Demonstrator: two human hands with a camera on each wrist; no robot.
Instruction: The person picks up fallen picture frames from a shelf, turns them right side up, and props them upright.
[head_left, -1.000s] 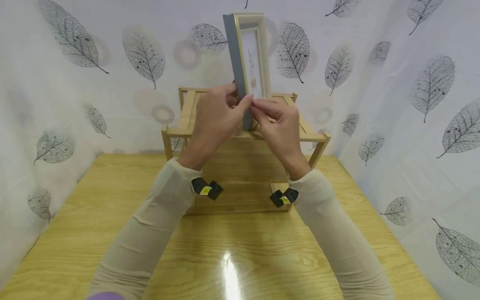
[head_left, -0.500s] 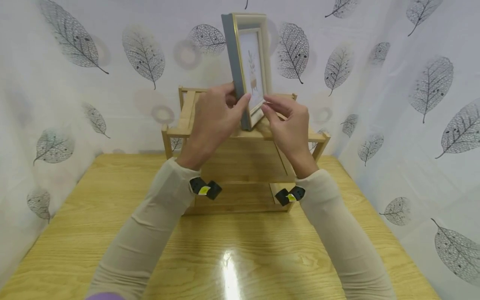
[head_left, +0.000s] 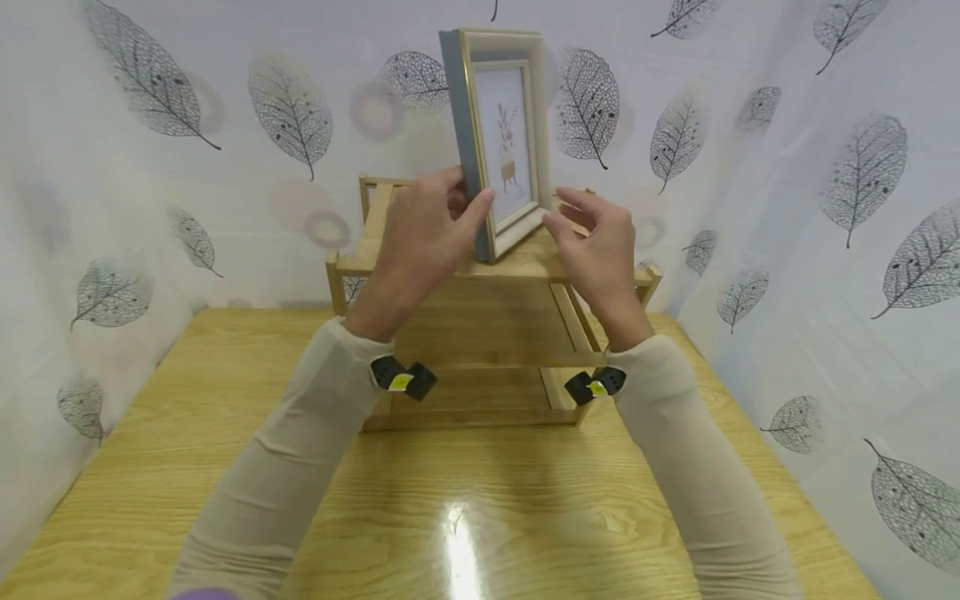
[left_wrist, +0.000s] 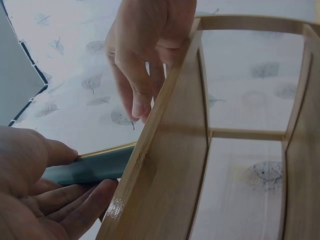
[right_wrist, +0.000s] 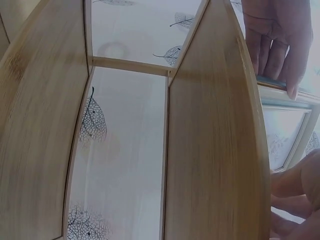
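A picture frame (head_left: 504,142), cream with a gold line and grey-blue sides, stands upright on the top shelf of a small wooden rack (head_left: 517,265), turned at an angle. Behind its pane shows a drawing of a plant in a pot. My left hand (head_left: 420,237) grips the frame's left side low down, thumb at the front. In the left wrist view, that thumb and fingers (left_wrist: 75,155) pinch the grey-blue side. At the lower right corner is my right hand (head_left: 596,246), fingers loosely bent and spread, thumb tip close by the edge.
The rack has a middle board and a lower board (head_left: 472,396) under the top shelf. It stands towards the back of a glossy wooden table (head_left: 420,508). White curtains (head_left: 225,208) with leaf prints hang behind and at both sides.
My right hand has drawn away to the right from beside my left thumb. The frame has turned its front more towards me. My left hand keeps its grip.
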